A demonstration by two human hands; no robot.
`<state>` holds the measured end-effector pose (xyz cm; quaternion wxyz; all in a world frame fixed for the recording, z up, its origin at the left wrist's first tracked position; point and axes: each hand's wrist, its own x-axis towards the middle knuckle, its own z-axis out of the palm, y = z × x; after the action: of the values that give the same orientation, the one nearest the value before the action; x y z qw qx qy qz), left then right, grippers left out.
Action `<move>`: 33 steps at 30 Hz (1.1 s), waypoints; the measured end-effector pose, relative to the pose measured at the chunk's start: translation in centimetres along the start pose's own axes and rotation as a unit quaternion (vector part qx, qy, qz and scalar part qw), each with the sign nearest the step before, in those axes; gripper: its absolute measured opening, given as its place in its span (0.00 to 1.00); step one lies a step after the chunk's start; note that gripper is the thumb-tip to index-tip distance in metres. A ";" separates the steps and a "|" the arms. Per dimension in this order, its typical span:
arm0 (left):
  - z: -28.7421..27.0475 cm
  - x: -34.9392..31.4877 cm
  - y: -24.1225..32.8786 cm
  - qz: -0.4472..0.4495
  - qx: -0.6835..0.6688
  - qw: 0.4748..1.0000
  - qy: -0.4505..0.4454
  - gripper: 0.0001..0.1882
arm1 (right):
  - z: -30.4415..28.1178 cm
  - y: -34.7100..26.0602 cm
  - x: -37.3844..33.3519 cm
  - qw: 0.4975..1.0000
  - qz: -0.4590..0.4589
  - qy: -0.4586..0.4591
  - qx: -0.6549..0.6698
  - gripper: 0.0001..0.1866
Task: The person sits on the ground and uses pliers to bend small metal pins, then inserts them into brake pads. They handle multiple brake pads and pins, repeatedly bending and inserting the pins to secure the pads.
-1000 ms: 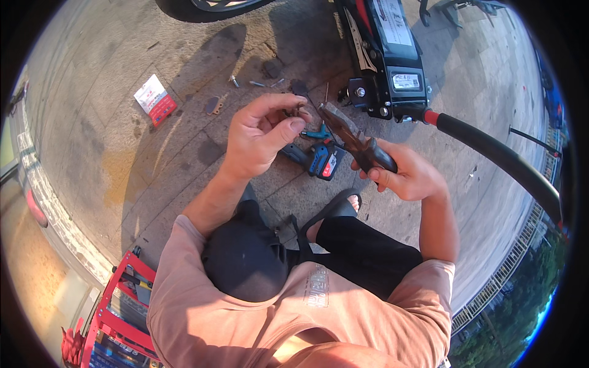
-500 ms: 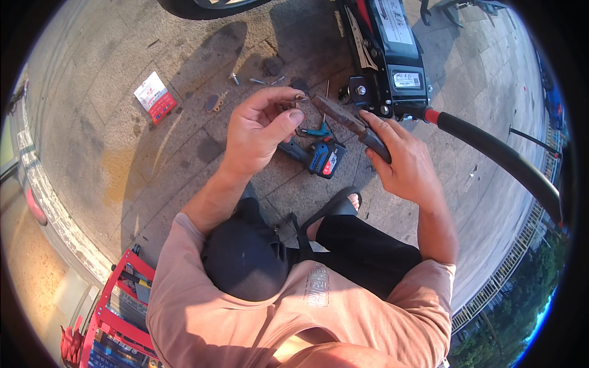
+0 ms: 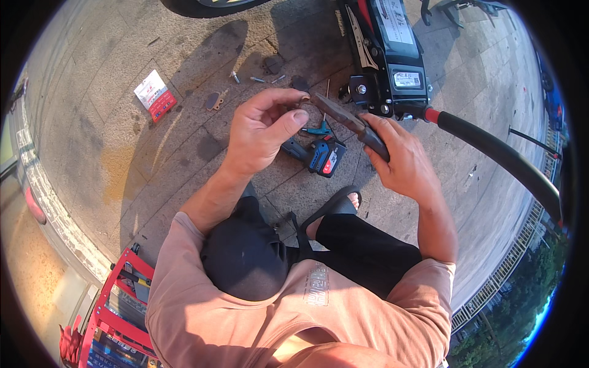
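My left hand (image 3: 261,126) is closed, thumb and fingers pinching a small brownish metal piece (image 3: 305,99) that is mostly hidden by the fingertips. My right hand (image 3: 405,156) grips the dark handles of worn, rusty pliers (image 3: 343,116). Their jaws point up and left, close to the small piece; whether they touch it I cannot tell. Beneath the hands, a blue and black cordless power tool (image 3: 322,156) lies on the paving. A teal-handled tool (image 3: 319,129) with a thin shaft rests just beyond it.
A black floor jack (image 3: 389,67) stands at the far right, its long handle (image 3: 491,144) curving toward me. Several bolts (image 3: 257,79), a brake pad (image 3: 213,101) and a red and white packet (image 3: 154,95) lie left of it. A tire (image 3: 208,9) shows at the top, a red rack (image 3: 116,306) at lower left.
My left hand and the small piece have shifted slightly right, toward the plier jaws. The pliers have moved a little left. Both hands keep their grip.
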<state>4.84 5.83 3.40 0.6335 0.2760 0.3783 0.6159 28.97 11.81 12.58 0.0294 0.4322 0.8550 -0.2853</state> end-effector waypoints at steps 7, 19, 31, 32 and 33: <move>-0.1 0.0 0.1 -0.039 -0.058 0.997 -0.025 0.12 | 0.2 0.3 0.2 0.998 0.012 0.006 0.063 0.29; -1.3 1.3 1.2 -0.159 -0.073 0.982 -0.070 0.09 | -0.2 0.1 -0.1 0.999 0.015 -0.014 0.047 0.30; -0.5 0.7 1.1 -0.117 -0.048 0.990 -0.057 0.06 | -0.1 -0.1 -0.8 0.993 0.002 -0.053 0.106 0.35; -0.5 0.7 1.1 -0.114 -0.048 0.991 -0.059 0.06 | -0.1 -0.1 -0.8 0.991 0.011 -0.065 0.113 0.35; -0.4 0.7 1.1 -0.115 -0.049 0.990 -0.059 0.06 | -0.1 0.0 -0.8 0.992 0.010 -0.064 0.112 0.35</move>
<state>3.82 6.57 3.96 0.7343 0.2345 0.3389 0.5395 29.47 11.28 12.94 0.0385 0.4217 0.8096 -0.4065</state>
